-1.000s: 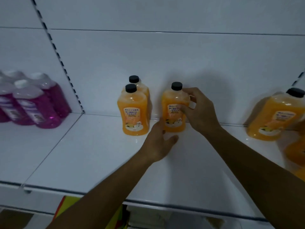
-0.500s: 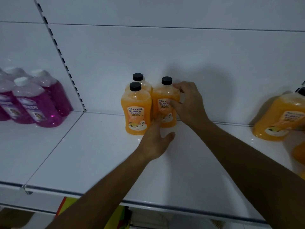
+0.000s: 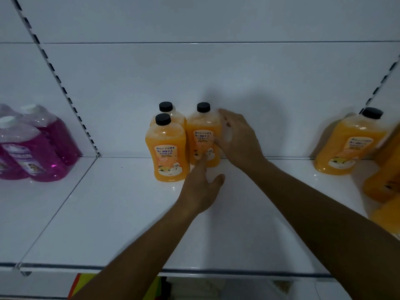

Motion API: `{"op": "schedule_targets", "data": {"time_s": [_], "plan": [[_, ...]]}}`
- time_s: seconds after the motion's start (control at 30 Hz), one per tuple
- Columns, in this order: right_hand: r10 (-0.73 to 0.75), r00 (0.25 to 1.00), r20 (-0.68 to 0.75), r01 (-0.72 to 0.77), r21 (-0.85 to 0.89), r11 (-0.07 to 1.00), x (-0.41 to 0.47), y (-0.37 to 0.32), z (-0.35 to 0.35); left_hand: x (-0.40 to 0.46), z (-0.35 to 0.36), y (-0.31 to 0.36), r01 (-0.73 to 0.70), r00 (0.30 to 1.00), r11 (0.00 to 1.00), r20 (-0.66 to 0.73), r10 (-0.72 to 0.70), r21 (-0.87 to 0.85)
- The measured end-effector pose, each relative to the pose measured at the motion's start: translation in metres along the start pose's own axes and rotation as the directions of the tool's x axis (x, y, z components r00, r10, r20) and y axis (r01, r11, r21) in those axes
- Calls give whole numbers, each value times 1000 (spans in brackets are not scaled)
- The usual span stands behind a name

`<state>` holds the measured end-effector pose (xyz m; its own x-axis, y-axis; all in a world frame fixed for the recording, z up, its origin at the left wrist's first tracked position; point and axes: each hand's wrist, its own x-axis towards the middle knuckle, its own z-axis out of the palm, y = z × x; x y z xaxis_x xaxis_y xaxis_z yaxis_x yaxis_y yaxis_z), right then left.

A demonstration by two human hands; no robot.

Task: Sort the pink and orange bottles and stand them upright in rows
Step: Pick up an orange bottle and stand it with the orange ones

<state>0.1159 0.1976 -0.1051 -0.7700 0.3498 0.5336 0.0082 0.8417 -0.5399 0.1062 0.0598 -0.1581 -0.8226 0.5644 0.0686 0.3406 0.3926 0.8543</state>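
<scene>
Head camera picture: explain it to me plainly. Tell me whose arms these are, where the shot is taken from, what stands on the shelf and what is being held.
There is no machine here. A person wears a camera on the head, looking forward and down, so the two arms reaching in are their own.

They face a white shop shelf. In the middle stand three orange bottles with black caps: a front one, one behind it, and a right one. The left hand lays straight fingers against the base of the right one. The right hand sits beside it with fingers spread; it grips nothing.

Pink bottles stand in the next bay to the left. More orange bottles lean at the far right, not yet stood in rows.
</scene>
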Motion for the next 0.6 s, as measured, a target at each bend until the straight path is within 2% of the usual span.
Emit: {"op": "schedule_targets", "data": {"time_s": [0.13, 0.27, 0.47, 0.6], "plan": [[64, 997, -46, -63, 23, 998, -24, 13, -33, -2, 16, 12, -63, 995, 998, 79, 63, -11], [157, 983, -90, -161, -39, 986, -57, 32, -87, 5, 49, 38, -125, 965, 992, 231, 121, 3], [203, 960, -194, -249, -246, 937, -108, 51, -176, -3, 117, 82, -231, 851, 969, 465, 243, -84], [209, 932, -297, -297, -290, 910, -139, 59, -224, -13, 163, 114, -265, 779, 956, 556, 291, -128]]}}
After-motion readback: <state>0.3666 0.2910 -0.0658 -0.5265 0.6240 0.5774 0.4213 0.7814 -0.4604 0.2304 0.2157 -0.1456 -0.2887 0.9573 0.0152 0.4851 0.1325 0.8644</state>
